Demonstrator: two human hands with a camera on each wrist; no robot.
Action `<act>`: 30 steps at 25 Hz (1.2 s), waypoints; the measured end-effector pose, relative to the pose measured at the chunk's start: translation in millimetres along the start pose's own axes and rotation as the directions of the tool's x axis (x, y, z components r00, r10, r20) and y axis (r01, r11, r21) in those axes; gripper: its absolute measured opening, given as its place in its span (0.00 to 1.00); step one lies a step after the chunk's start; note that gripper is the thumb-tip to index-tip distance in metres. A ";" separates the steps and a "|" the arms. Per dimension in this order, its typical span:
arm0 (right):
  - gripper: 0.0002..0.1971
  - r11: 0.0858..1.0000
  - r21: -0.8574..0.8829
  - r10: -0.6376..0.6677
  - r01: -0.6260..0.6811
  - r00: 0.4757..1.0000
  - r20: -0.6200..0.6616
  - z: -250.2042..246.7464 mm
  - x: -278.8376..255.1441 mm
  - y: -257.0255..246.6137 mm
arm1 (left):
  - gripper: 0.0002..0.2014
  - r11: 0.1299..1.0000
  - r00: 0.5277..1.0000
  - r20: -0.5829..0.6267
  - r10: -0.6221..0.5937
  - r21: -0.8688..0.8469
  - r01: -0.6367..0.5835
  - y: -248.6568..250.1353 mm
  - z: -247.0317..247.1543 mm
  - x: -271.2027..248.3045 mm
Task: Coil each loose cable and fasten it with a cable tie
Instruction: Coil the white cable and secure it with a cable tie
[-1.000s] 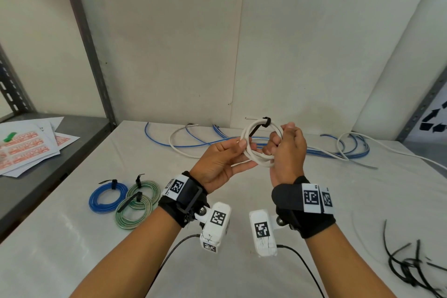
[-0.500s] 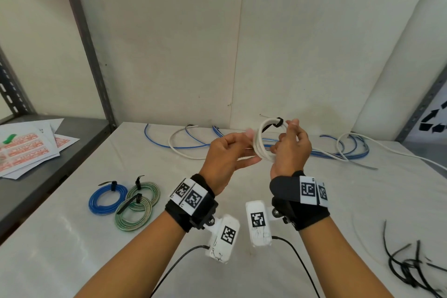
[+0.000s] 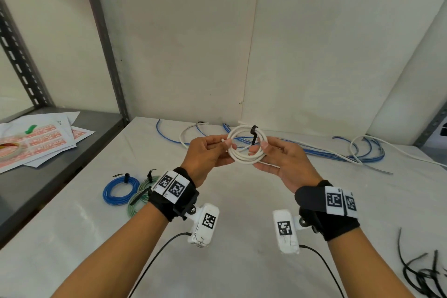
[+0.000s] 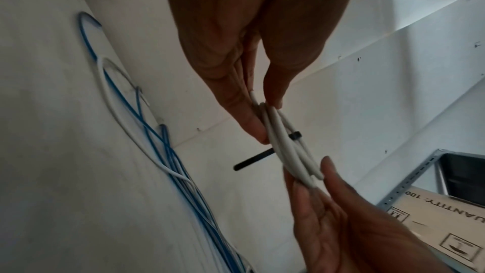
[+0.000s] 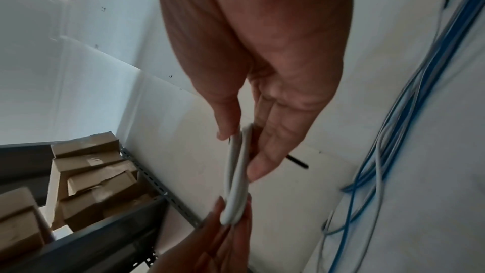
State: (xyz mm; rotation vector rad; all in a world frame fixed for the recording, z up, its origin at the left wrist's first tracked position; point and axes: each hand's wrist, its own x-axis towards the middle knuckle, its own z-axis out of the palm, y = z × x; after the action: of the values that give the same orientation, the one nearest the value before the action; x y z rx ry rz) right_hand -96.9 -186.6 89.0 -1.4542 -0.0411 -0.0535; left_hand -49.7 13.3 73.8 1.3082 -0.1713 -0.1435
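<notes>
Lying nearest, at the right front edge of the white table (image 3: 229, 261), is a heap of loose black cable ties (image 3: 423, 273). Farther in on the left sit a blue coil (image 3: 120, 190) and a green coil (image 3: 139, 198), touching each other, each bound with a black tie. Above the table's middle both hands hold a white cable coil (image 3: 246, 144) in the air: the left hand (image 3: 208, 155) pinches its left side between thumb and fingers, and the right hand (image 3: 284, 161) pinches its right side the same way. A black cable tie (image 3: 254, 133) is wrapped round the top of the coil, its tail hanging across the ring. Beyond the hands, loose blue and white cables (image 3: 338, 152) lie along the back of the table by the wall. Off to the left, papers (image 3: 41, 140) rest on a grey shelf (image 3: 60, 174).
</notes>
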 end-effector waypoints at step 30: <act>0.10 0.838 -0.484 0.404 -0.251 0.883 0.241 118.2 50.9 79.7 | 0.14 0.325 0.965 -0.099 -0.243 0.929 0.177 23.4 -122.6 -24.2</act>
State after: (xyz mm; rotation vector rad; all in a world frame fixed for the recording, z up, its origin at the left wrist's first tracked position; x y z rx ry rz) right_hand -40.7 -60.6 26.7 -1.8953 -0.0552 0.5069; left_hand -47.9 140.0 64.7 2.5353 -0.1258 -0.3433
